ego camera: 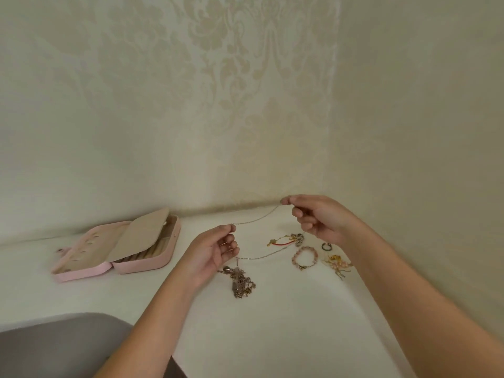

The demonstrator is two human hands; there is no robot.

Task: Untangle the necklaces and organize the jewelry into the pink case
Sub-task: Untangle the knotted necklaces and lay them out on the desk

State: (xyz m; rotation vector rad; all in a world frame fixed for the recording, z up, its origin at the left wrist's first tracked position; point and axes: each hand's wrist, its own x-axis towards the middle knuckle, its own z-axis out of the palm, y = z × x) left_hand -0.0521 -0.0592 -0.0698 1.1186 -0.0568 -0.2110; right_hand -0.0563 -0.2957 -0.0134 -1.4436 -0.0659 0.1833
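The left hand [215,249] and right hand [319,219] each pinch the chain [256,218] between thumb and fingertip, a tight grip at both ends, with the spare fingers loosely curled. The chain sags above the worktop [272,323], its long axis running left to right and rising toward the right hand. It looks light, limp and thin, and would likely kink or snap if yanked, so hold it near the ends. The tangle [240,282] lies just below the left hand. The case [117,249] sits open, well to the left.

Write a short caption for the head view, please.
Left hand and right hand pinch a thin silver chain necklace over a white table, open pink case nearby.
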